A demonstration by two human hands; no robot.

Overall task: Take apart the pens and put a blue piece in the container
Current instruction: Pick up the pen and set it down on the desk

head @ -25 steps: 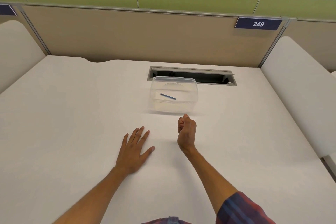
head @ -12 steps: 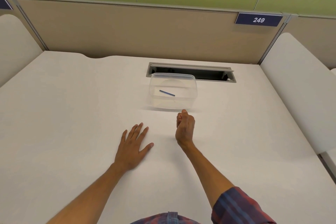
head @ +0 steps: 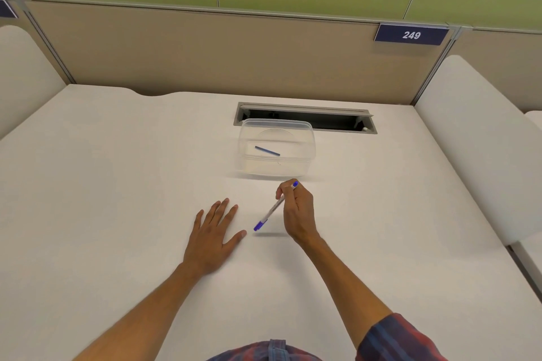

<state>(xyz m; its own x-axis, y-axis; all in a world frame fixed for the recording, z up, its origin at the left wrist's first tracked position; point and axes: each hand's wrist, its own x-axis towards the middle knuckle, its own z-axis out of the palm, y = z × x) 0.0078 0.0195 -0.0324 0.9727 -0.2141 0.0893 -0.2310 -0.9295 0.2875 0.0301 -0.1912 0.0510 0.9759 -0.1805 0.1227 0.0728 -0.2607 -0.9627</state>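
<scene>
**Holding a whole pen, with one blue piece already in the box**

Stretching out under both forearms, the desk (head: 117, 214) is carrying everything that matters. Beyond the fingertips of both hands, the box (head: 305, 141) is sitting upright and lidless, nearer the right hand than the left, just in front of a cable slot (head: 305, 117) in the desk.

The left hand (head: 212, 239) is lying flat on the desk, palm down, fingers spread and gripping nothing. The right hand (head: 297, 214) is hovering just beside it, the two hands apart, its fingers closed around the upper end of a pen (head: 274, 207). The pen is slanting down toward the left hand, its blue cap (head: 258, 226) near that thumb and clear of the desk, judging by the shadow beneath it. A blue plug (head: 295, 184) is showing at the far end, above the right fingers.

Lying on the floor of the box, ahead of the right hand, is one thin blue piece (head: 267, 151).

Judging by this, part of the task is looking done: a blue piece is already resting in the box. The pen in hand is appearing fully assembled, cap and plug both on, so taking it apart is remaining. No other pens are showing.
</scene>
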